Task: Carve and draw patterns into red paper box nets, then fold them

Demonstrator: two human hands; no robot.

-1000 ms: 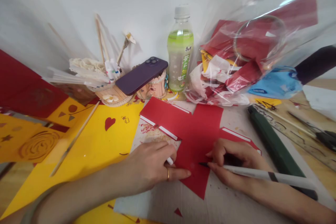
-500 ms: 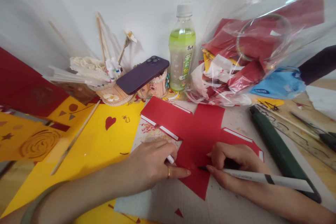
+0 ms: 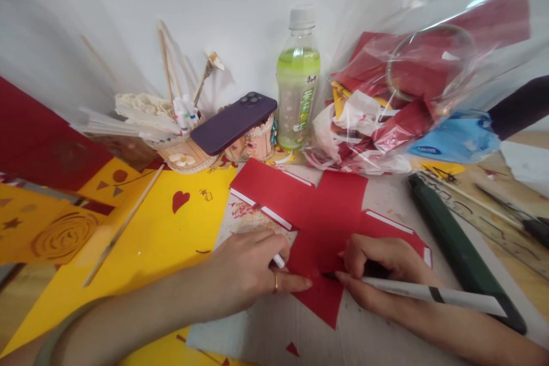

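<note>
A cross-shaped red paper cutout (image 3: 315, 211) lies flat, with white strips along several of its edges. My left hand (image 3: 253, 266), wearing a ring, rests at the cutout's lower left edge. Its index finger presses on the paper, while the curled fingers hold a small white pen cap (image 3: 278, 261). On the other side, my right hand (image 3: 381, 266) grips a white pen (image 3: 412, 290) with a dark band. The pen's dark tip points at the lower arm of the cutout; whether it touches is hard to tell.
Yellow paper (image 3: 171, 240) with a thin stick (image 3: 124, 226) covers the left. Behind stand decorated pots (image 3: 189, 154), a purple phone (image 3: 235, 123), a drink bottle (image 3: 298, 80) and a plastic bag (image 3: 381, 108) of scraps. A dark green tool (image 3: 463, 251) and scissors (image 3: 536, 229) lie right.
The pen in my right hand has tilted very slightly, its rear end a little lower and to the left. My left hand and the red cutout look unchanged.
</note>
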